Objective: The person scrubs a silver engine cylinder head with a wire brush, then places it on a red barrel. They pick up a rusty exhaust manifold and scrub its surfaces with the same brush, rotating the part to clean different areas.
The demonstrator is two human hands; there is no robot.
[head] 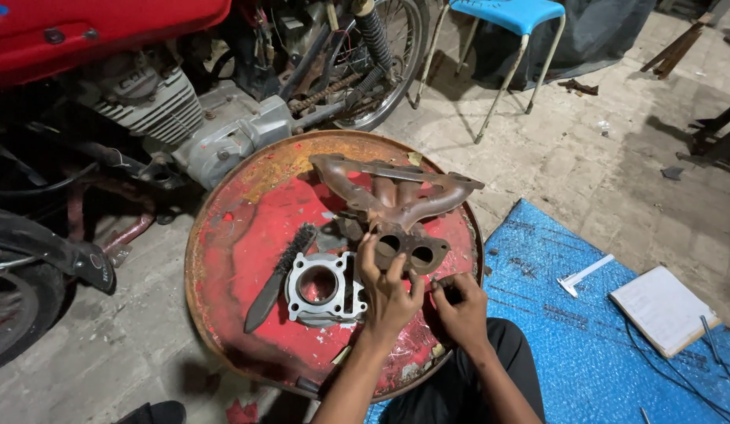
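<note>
While the person is sitting at the round, rusty red metal drum lid [247, 212] that is serving as a desk, the left hand [387, 292] is resting its fingers [370, 255] on the lower flange of the rusty brown cast-metal exhaust manifold [396, 200], with the fingers spread fairly wide over the flange's two round ports. The manifold is lying flat on the far right part of the lid, its branching pipes pointing away from the person. The right hand [461, 305] is curling beside the flange's right end, its fingers closing narrowly around a small dark part [450, 294]; what that part is cannot be told.

Just left of the left hand, a silver finned engine cylinder block [324, 287] is standing on the lid, bore facing up. A black-handled wire brush [280, 275] is lying diagonally to its left. Behind the lid, a red motorcycle [145, 86] is standing on the concrete floor. To the right, a blue plastic sheet [585, 345] is carrying a white notepad [662, 308].
</note>
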